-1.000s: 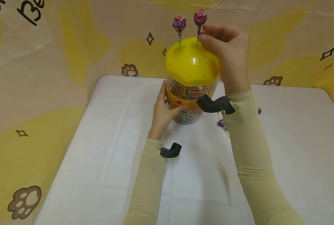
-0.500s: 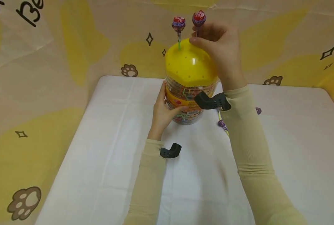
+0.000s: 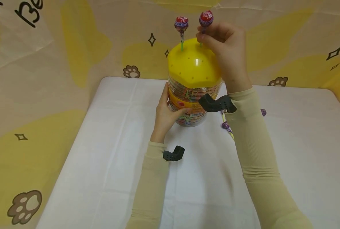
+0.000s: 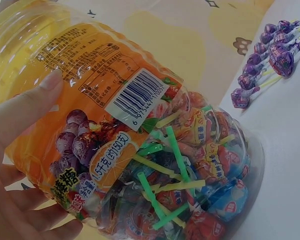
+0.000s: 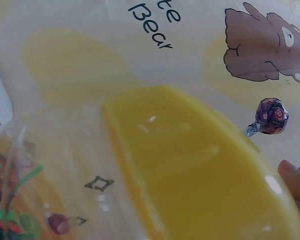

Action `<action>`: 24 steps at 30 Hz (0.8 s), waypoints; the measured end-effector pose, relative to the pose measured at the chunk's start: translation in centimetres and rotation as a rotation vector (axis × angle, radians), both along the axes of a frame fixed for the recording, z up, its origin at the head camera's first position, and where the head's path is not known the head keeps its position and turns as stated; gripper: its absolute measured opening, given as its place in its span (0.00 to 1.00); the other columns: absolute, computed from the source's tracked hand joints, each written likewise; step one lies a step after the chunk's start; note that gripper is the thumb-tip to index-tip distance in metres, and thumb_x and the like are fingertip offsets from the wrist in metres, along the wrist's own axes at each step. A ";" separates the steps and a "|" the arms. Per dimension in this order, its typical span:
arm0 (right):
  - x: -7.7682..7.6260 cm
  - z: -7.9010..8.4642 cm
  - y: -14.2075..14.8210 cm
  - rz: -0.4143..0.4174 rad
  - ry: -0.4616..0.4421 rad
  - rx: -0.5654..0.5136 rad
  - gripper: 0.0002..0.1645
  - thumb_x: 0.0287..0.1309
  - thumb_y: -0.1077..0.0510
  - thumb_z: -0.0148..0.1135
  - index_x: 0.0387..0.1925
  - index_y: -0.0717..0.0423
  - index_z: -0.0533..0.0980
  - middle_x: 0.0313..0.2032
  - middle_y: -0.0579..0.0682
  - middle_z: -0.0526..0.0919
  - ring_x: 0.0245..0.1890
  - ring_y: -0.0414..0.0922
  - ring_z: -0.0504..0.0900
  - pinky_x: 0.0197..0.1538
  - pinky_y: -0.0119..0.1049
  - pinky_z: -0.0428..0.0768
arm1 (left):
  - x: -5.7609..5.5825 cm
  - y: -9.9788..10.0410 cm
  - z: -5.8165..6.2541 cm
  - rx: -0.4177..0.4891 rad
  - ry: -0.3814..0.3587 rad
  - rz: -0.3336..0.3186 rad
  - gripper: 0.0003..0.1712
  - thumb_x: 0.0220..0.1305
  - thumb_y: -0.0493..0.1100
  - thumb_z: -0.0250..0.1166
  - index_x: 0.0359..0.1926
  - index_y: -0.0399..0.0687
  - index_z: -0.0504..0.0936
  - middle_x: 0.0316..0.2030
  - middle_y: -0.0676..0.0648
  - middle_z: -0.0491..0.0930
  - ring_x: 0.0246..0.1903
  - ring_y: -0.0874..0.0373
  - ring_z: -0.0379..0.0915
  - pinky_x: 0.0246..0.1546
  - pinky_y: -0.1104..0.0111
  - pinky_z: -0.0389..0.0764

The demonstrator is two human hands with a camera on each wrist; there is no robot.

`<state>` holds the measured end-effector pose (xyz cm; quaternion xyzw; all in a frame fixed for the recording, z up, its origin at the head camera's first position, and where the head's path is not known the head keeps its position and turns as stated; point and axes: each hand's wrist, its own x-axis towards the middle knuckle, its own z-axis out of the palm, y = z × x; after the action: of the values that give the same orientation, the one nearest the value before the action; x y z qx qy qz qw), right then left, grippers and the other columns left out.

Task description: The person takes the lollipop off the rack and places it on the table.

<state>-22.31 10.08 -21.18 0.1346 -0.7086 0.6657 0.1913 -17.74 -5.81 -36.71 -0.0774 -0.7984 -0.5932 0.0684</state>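
A clear plastic jar [image 3: 187,94] full of wrapped lollipops stands upright at the table's far side, topped by a yellow lid [image 3: 192,70] with small holes. My left hand [image 3: 166,116] grips the jar's side, its thumb lying across the orange label [image 4: 97,85]. One lollipop [image 3: 181,24] stands by its green stick in the lid's top. My right hand [image 3: 230,44] pinches a second lollipop [image 3: 206,18] below its head; a short bit of its green stick shows at the lid. In the right wrist view, my fingertip [image 5: 289,175] appears at the right edge beside the lid.
Several purple-wrapped lollipops [image 4: 280,55] lie on the white table [image 3: 115,159] to the jar's right, partly hidden by my right forearm in the head view. A patterned yellow and beige backdrop [image 3: 101,47] rises behind the table.
My right hand first shifted left and down along the second lollipop's stick, then slightly up again. That lollipop's head now leans a little farther right. The left hand and jar have stayed put.
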 end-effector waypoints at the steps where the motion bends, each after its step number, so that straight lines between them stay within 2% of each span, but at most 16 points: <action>1: 0.0 -0.1 -0.1 0.000 0.006 -0.006 0.07 0.54 0.66 0.66 0.36 0.62 0.83 0.41 0.53 0.84 0.45 0.46 0.80 0.55 0.32 0.75 | 0.0 0.0 0.0 0.003 0.001 0.001 0.59 0.50 0.43 0.75 0.74 0.47 0.45 0.71 0.46 0.52 0.68 0.55 0.51 0.66 0.59 0.59; 11: 0.1 -0.3 -0.1 0.045 0.054 -0.165 0.08 0.57 0.68 0.62 0.39 0.65 0.82 0.38 0.56 0.83 0.42 0.49 0.80 0.55 0.34 0.76 | 0.0 0.0 0.0 0.019 0.011 -0.005 0.59 0.50 0.44 0.75 0.74 0.47 0.45 0.71 0.47 0.53 0.68 0.56 0.51 0.67 0.59 0.59; 18: 0.4 -0.3 0.6 0.099 0.044 -0.257 0.08 0.58 0.69 0.60 0.40 0.66 0.80 0.37 0.58 0.81 0.40 0.51 0.79 0.51 0.36 0.79 | 0.1 0.0 0.0 0.024 0.014 -0.006 0.59 0.50 0.44 0.75 0.74 0.48 0.45 0.71 0.48 0.53 0.68 0.57 0.51 0.67 0.59 0.59; 24: 1.2 -0.6 1.5 0.157 0.017 -0.341 0.09 0.59 0.70 0.58 0.41 0.67 0.79 0.35 0.60 0.79 0.37 0.53 0.79 0.48 0.38 0.81 | 0.0 0.0 -0.1 0.028 0.025 -0.011 0.60 0.49 0.44 0.75 0.74 0.48 0.45 0.71 0.48 0.53 0.68 0.57 0.51 0.67 0.58 0.59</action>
<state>-21.15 11.62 -21.78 0.1608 -0.5711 0.7880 0.1645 -17.73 -5.82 -36.78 -0.0883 -0.7888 -0.6034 0.0763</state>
